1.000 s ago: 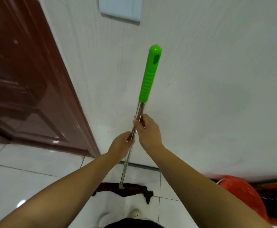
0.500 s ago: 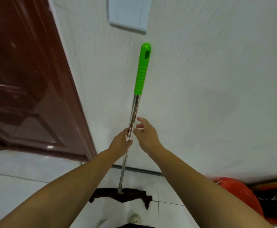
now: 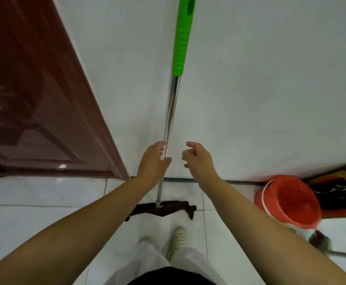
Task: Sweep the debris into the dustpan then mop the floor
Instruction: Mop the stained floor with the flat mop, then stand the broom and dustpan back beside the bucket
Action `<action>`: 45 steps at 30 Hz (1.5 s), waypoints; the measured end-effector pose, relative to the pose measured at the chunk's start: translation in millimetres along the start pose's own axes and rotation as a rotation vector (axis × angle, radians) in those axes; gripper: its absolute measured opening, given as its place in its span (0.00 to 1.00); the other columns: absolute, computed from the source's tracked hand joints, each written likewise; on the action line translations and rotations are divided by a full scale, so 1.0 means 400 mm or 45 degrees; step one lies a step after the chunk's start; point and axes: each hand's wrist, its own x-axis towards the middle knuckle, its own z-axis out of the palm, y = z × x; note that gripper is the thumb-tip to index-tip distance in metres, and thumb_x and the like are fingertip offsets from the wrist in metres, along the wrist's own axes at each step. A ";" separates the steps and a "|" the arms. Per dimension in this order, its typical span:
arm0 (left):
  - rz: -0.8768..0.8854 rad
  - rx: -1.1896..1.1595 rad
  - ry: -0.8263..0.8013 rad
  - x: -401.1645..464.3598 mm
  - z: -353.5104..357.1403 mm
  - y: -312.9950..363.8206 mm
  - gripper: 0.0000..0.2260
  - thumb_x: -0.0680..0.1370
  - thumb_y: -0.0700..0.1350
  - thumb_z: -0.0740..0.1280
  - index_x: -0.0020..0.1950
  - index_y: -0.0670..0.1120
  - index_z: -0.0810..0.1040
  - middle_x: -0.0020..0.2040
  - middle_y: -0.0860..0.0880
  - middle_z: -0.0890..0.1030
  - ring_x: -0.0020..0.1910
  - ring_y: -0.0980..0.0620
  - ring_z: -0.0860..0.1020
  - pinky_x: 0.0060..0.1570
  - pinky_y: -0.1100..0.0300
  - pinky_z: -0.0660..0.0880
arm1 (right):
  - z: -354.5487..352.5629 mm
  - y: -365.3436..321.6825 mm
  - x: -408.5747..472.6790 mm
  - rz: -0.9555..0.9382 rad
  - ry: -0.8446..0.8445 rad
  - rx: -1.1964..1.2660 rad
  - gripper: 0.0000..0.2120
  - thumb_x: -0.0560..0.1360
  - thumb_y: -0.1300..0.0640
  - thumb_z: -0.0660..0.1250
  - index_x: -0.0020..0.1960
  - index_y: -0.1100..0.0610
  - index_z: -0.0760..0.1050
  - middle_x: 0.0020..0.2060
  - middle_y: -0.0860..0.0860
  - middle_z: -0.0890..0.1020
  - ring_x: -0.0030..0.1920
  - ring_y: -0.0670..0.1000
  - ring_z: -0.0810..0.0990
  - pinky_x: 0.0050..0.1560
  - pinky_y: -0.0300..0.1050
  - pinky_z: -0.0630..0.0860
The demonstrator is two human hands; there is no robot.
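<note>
**Mop standing against the wall, one hand on the pole**

So the mop [image 3: 169,128] is standing nearly upright right by the white wall [image 3: 270,89], steel pole running up into a bright green ribbed grip [image 3: 182,38] that goes off the top edge of the view. Its dark cloth head [image 3: 164,208] lies flat on the white tiled floor [image 3: 34,212], just in front of the baseboard.

Left hand [image 3: 152,161] has the pole: thumb and fingers curled round the metal part, low down, well below the green grip. Right hand [image 3: 197,159] is just beside the pole but not touching it, fingers loosely curved and spread, holding nothing.

Off to the right there's an orange-red bucket [image 3: 289,200] on the floor near the wall, tilted toward the camera, with what looks like a dark brush [image 3: 319,239] just below it (blurry, hard to say more). Behind the bucket sits something black with yellow and orange edging, can't tell what it is. Brown wooden door [image 3: 34,99] on the left. A white perforated shoe [image 3: 179,238] is planted just behind the mop head.
</note>
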 end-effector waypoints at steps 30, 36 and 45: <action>0.339 0.286 -1.140 -0.733 1.014 0.411 0.08 0.76 0.43 0.67 0.54 0.51 0.78 0.48 0.54 0.79 0.49 0.55 0.78 0.50 0.61 0.77 | -0.881 0.801 -0.779 0.576 0.926 0.546 0.08 0.80 0.61 0.60 0.54 0.52 0.75 0.43 0.48 0.82 0.43 0.47 0.82 0.34 0.31 0.76; 0.407 0.275 -1.271 -0.880 1.210 0.513 0.08 0.75 0.43 0.68 0.48 0.56 0.75 0.43 0.59 0.77 0.45 0.60 0.77 0.39 0.71 0.71 | -1.084 0.906 -0.905 0.589 1.022 0.624 0.10 0.79 0.62 0.59 0.56 0.53 0.75 0.43 0.50 0.82 0.44 0.48 0.82 0.35 0.32 0.77; 0.398 0.256 -1.286 -0.866 1.421 0.641 0.06 0.76 0.42 0.67 0.50 0.52 0.78 0.51 0.51 0.80 0.50 0.53 0.78 0.48 0.60 0.77 | -1.308 0.997 -0.902 0.577 1.060 0.727 0.09 0.79 0.63 0.60 0.53 0.53 0.76 0.44 0.52 0.82 0.44 0.51 0.82 0.35 0.34 0.78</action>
